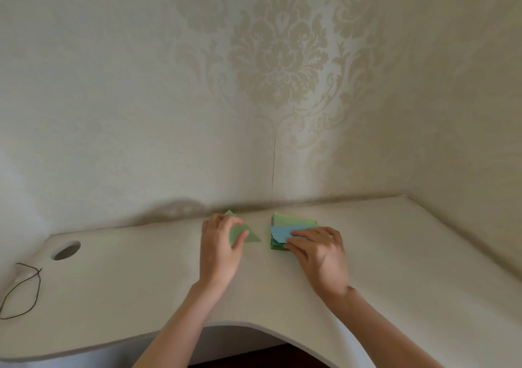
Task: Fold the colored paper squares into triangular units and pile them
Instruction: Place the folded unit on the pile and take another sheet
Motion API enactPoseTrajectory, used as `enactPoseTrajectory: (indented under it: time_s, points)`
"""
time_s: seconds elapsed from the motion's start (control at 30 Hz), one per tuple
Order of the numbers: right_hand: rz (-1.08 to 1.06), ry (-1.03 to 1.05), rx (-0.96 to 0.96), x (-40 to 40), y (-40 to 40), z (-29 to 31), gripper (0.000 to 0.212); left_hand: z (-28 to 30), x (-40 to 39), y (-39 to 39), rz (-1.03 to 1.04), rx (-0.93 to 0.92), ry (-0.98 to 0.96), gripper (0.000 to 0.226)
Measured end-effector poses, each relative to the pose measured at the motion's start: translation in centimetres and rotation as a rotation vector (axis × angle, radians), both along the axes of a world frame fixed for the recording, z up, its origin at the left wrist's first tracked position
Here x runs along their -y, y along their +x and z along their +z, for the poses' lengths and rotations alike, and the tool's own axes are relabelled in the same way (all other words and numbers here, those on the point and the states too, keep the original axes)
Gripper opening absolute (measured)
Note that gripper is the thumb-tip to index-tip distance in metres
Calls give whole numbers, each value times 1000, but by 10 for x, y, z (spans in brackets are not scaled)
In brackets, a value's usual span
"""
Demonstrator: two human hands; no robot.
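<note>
Left hand [219, 250] pinches a green paper triangle [245, 233] on the table [135, 291]. Right hand [317, 250] pinches a blue sheet [279, 232] atop the paper stack [293, 221].

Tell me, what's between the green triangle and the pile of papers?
Nothing: the head view shows only bare desk between the green triangle and the pile of papers.
</note>
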State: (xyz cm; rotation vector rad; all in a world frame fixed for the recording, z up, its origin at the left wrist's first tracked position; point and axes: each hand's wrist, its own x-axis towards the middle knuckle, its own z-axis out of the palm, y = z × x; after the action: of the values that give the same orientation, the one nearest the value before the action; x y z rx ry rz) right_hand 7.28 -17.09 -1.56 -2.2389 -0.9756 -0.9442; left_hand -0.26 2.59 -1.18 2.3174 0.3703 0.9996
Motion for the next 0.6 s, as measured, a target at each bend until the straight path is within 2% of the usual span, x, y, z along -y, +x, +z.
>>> enactPoseTrajectory:
  time_s: [0.17, 0.3, 0.43, 0.6]
  points:
    - [102, 37, 163, 27, -15, 8, 5, 5, 42, -15, -339, 1, 173, 29]
    - [172, -72, 139, 50, -35, 0, 3, -6, 63, -27, -471, -54, 242, 15]
    - [160, -191, 29, 65, -46, -10, 8, -17, 74, -36, -557, -182, 183, 5]
    - [148, -237, -265, 73, -54, -13, 8, -19, 81, -37, -518, -214, 154, 2]
